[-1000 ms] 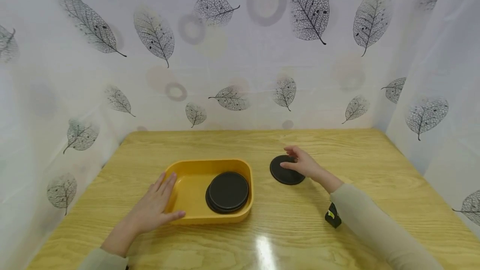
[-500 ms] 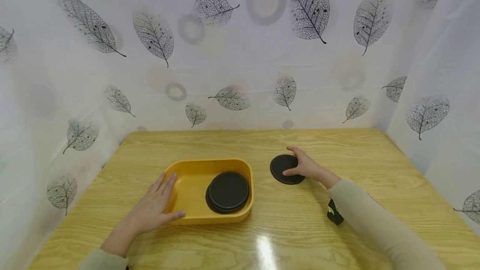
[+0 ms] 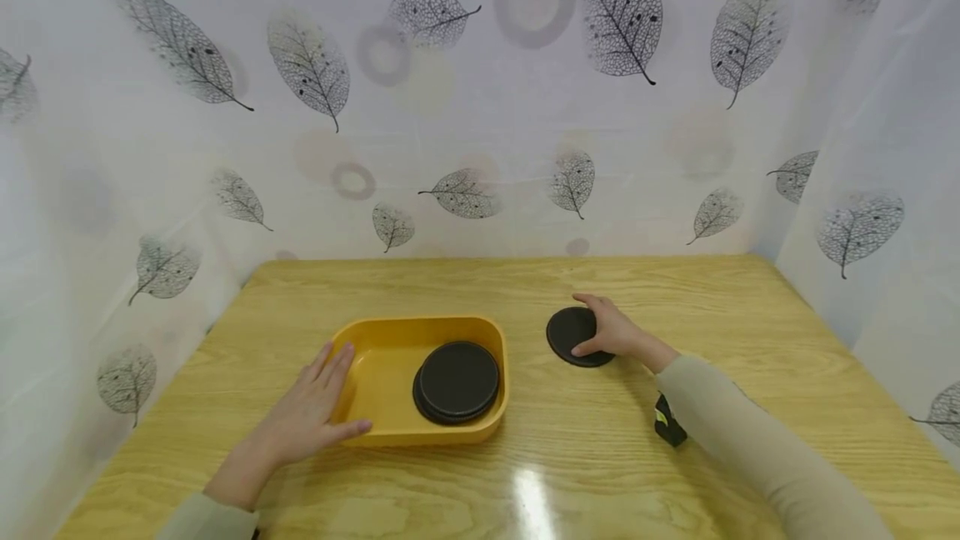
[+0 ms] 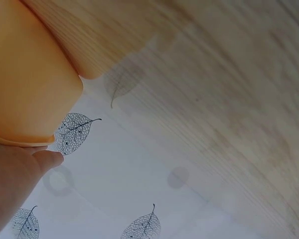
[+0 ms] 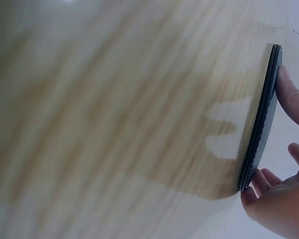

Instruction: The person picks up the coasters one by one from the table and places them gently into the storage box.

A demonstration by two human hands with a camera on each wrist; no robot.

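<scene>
A round black coaster with a stitched edge lies on the table, right of a yellow tray. My right hand spans this coaster, thumb on its near edge and a finger at the far edge. From the side, the right wrist view shows stacked dark layers in the coaster, and my fingers touch opposite ends of it. Inside the tray, more black coasters are piled at the right end. My left hand rests on the tray's left end, fingers straight over the rim; its fingers are mostly hidden in the left wrist view.
A small black object with a yellow-green mark shows beside my right sleeve. The wooden table ends at a white curtain printed with leaves, which also hangs at both sides.
My right hand has come down round the coaster, its thumb moving to the near edge. The coaster has slid slightly right. My left hand and the tray stay put.
</scene>
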